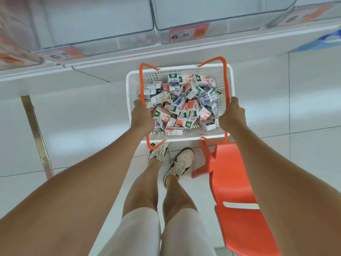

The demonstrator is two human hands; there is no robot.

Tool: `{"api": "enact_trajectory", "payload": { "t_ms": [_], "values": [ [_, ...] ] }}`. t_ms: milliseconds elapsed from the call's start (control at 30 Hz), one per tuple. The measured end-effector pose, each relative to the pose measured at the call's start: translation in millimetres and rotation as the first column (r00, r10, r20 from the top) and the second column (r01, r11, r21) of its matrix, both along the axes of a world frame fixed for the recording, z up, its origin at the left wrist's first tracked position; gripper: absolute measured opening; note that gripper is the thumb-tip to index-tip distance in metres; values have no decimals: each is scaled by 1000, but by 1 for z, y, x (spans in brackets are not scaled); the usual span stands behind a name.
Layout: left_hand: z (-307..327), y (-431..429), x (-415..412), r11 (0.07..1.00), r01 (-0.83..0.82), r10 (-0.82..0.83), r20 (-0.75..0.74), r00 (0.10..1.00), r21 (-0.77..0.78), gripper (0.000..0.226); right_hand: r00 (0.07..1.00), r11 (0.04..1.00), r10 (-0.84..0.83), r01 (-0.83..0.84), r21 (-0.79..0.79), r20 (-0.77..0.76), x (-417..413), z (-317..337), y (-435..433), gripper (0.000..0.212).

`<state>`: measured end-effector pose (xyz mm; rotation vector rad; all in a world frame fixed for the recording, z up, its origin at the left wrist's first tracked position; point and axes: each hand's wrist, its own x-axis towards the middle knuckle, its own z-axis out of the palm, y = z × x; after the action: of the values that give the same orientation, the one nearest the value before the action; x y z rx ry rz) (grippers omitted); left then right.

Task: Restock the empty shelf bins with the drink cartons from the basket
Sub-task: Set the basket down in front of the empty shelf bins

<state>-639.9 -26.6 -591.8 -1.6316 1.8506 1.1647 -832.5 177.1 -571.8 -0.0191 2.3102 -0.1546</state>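
A white plastic basket [186, 136] with orange handles hangs in front of me above the floor, heaped with several small drink cartons [181, 103] in green, red and blue print. My left hand [142, 117] grips the basket's left handle and rim. My right hand [233, 114] grips the right handle and rim. Above the basket run clear, empty shelf bins [99, 24], and another empty bin [221, 12] sits to the right, with an orange price tag [188, 33] reading 6.5 on the shelf edge.
An orange plastic chair [238, 191] stands on the white tiled floor just right of my feet. My two feet in pale sneakers [177, 163] are below the basket. A white shelf ledge [129, 58] juts out under the bins. A brass floor strip [36, 135] runs at the left.
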Motion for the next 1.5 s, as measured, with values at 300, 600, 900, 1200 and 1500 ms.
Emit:
{"api": "enact_trajectory", "payload": {
  "t_ms": [300,600,900,1200,1500],
  "values": [
    [137,-16,-26,708,703,-691,141,709,-62,28,820,831,549,-557,2,165,58,126,-33,29],
    [353,-60,-40,730,659,-682,-127,720,-181,25,758,750,644,-652,-113,-101,57,346,-125,37],
    [463,-86,-18,799,531,-595,-245,765,-283,23,548,535,805,-836,-123,-225,41,473,-162,38],
    [436,-62,-30,856,442,-510,-302,805,-267,22,364,352,896,-931,-92,-254,12,446,-148,36],
    [271,-9,-102,945,257,-302,-234,924,-202,40,21,-6,968,-994,-105,-249,-112,291,-140,25]
  ]
}}
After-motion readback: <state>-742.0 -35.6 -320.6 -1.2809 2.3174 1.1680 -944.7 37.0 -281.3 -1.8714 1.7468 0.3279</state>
